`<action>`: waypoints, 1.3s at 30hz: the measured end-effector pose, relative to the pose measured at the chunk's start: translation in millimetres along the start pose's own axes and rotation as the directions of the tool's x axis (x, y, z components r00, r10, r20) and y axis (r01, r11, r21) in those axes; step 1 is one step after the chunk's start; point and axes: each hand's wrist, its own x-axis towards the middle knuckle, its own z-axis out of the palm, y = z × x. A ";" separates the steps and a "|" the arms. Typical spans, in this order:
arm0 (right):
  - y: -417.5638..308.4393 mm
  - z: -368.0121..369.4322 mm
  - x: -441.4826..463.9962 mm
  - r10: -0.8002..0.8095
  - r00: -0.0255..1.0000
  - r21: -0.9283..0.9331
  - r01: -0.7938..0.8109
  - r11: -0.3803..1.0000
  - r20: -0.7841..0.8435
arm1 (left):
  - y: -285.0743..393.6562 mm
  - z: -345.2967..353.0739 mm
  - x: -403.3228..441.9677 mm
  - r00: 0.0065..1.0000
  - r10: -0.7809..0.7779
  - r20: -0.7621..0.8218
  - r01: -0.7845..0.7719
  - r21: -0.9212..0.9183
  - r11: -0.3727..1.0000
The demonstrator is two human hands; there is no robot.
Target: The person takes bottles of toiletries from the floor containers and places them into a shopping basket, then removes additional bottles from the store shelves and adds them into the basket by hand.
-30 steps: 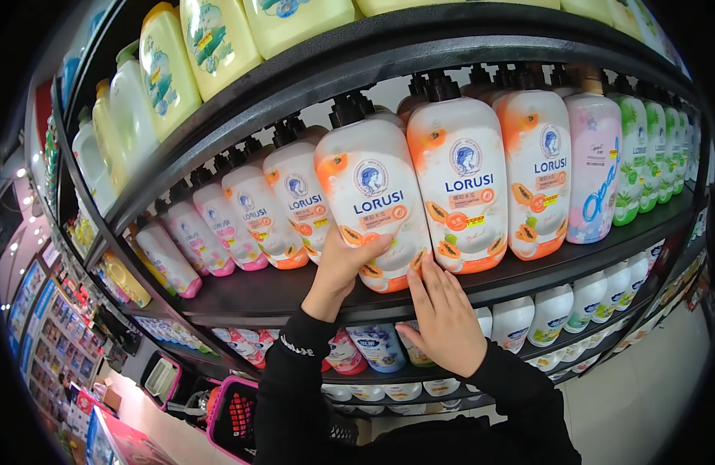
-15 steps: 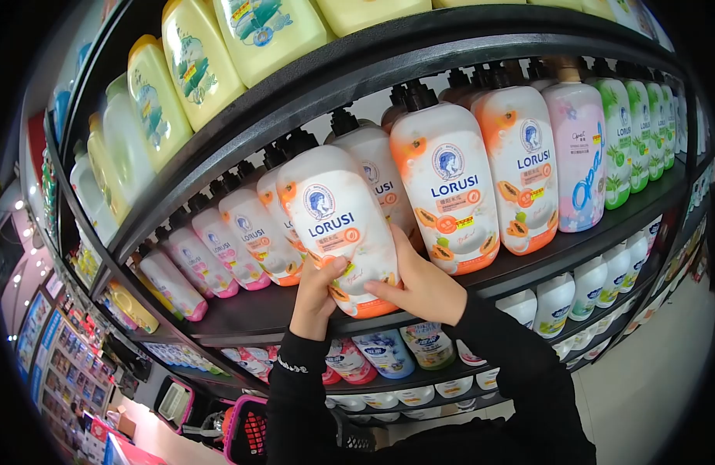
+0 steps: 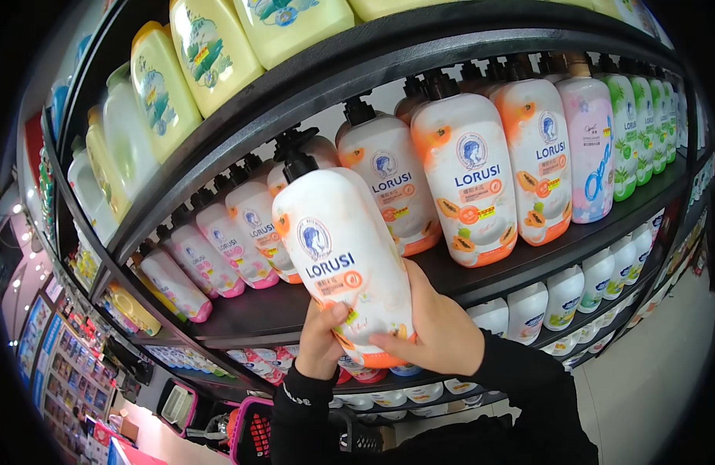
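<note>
A white and orange LORUSI pump bottle (image 3: 346,263) is held in front of the shelf, its black pump leaning to the left. My left hand (image 3: 322,337) grips its lower left side, thumb on the front. Around its lower right side my right hand (image 3: 443,325) is wrapped, with the thumb across the front near the base. Behind it, similar orange bottles (image 3: 470,182) stand in a row on the black shelf (image 3: 528,267). The fingers behind the bottle are hidden.
Yellow bottles (image 3: 214,50) fill the shelf above. Pink bottles (image 3: 233,244) stand at the left, a pink-blue bottle (image 3: 588,147) and green ones (image 3: 623,139) at the right. White bottles (image 3: 565,294) line the shelf below. A pink-rimmed basket (image 3: 253,430) is at the lower left.
The held bottle has come off the shelf towards me and tilted left. My right hand has moved from its lower front edge to grip its right side. Another orange bottle now shows behind it.
</note>
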 end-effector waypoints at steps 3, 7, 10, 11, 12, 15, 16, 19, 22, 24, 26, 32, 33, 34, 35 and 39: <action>-8.6 3.7 -16.9 0.037 0.996 0.029 -0.040 0.999 0.075 | -6.2 2.2 -21.7 0.999 -0.038 -0.014 0.038 0.028 0.999; -7.6 19.7 -50.5 0.067 0.993 -0.074 -0.060 0.995 0.097 | -19.8 -10.4 -50.7 0.997 -0.071 0.008 0.071 0.046 0.996; -6.4 35.3 -74.4 0.152 0.981 -0.133 -0.136 0.982 0.116 | -32.5 -30.2 -71.2 0.997 -0.076 0.023 0.073 0.085 0.994; -10.0 37.8 -78.3 0.185 0.974 -0.157 -0.165 0.974 0.127 | -34.7 -33.4 -77.3 0.995 -0.081 0.050 0.076 0.108 0.991; -11.7 40.2 -81.0 0.195 0.970 -0.165 -0.171 0.971 0.144 | -36.6 -37.3 -84.1 0.994 -0.087 0.073 0.077 0.131 0.988; -17.7 51.3 -89.5 0.290 0.939 -0.097 -0.276 0.956 0.185 | -44.7 -51.6 -103.5 0.986 -0.136 0.095 0.122 0.144 0.982; -18.5 56.8 -94.5 0.304 0.931 -0.103 -0.288 0.952 0.201 | -47.8 -54.8 -109.7 0.983 -0.138 0.122 0.120 0.143 0.982; -20.5 77.3 -109.7 0.271 0.947 -0.154 -0.246 0.957 0.170 | -50.9 -65.6 -125.3 0.975 -0.148 0.165 0.120 0.170 0.978; -17.7 103.7 -135.1 0.392 0.904 -0.155 -0.369 0.917 0.168 | -62.7 -88.7 -146.3 0.962 -0.179 0.204 0.138 0.203 0.969; -13.2 117.9 -156.0 0.430 0.879 -0.170 -0.401 0.900 0.205 | -73.8 -98.8 -163.3 0.951 -0.217 0.222 0.171 0.210 0.963; -13.4 129.3 -173.2 0.475 0.862 -0.192 -0.443 0.876 0.178 | -77.9 -98.6 -176.9 0.973 -0.169 0.155 0.144 0.156 0.977; -45.4 155.6 -194.5 0.630 0.763 -0.216 -0.597 0.773 0.146 | -97.8 -108.6 -226.0 0.965 -0.227 0.135 0.192 0.230 0.954; -49.3 157.9 -200.1 0.629 0.758 -0.224 -0.592 0.774 0.171 | -96.4 -105.3 -232.1 0.973 -0.196 0.126 0.162 0.239 0.957; -52.8 160.8 -208.4 0.647 0.746 -0.209 -0.615 0.760 0.156 | -97.2 -104.8 -238.0 0.977 -0.186 0.102 0.158 0.239 0.958; -57.3 164.8 -217.2 0.668 0.731 -0.190 -0.642 0.743 0.142 | -98.1 -104.4 -246.7 0.970 -0.212 0.120 0.183 0.211 0.960; -88.3 176.3 -253.7 0.691 0.711 -0.239 -0.654 0.718 0.130 | -91.8 -97.1 -293.6 0.951 -0.264 0.161 0.238 0.167 0.957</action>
